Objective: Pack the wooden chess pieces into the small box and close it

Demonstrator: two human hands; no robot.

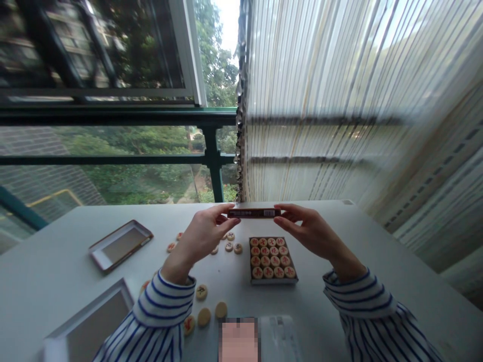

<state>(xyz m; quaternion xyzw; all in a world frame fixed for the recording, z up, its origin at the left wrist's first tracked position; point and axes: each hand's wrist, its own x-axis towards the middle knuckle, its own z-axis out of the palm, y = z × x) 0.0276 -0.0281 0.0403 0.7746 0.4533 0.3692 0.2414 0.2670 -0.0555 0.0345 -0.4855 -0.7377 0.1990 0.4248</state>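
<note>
A thin dark-brown box lid (253, 213) is held up level between my two hands, seen edge-on with white print and a barcode on its side. My left hand (206, 231) pinches its left end and my right hand (304, 226) pinches the right end. Below it on the table, a square box (273, 281) holds rows of round xiangqi pieces (274, 261) with red characters. Loose pieces with black characters (237, 248) lie near my left hand; others are partly hidden behind that arm.
A shallow open tray (98, 259) lies at the left of the white table (324, 322), with a larger tray (123, 296) nearer. Two plain discs (204, 317) and a clear plastic packet (281, 337) are at the front. A window railing and a striped curtain (320, 100) stand behind.
</note>
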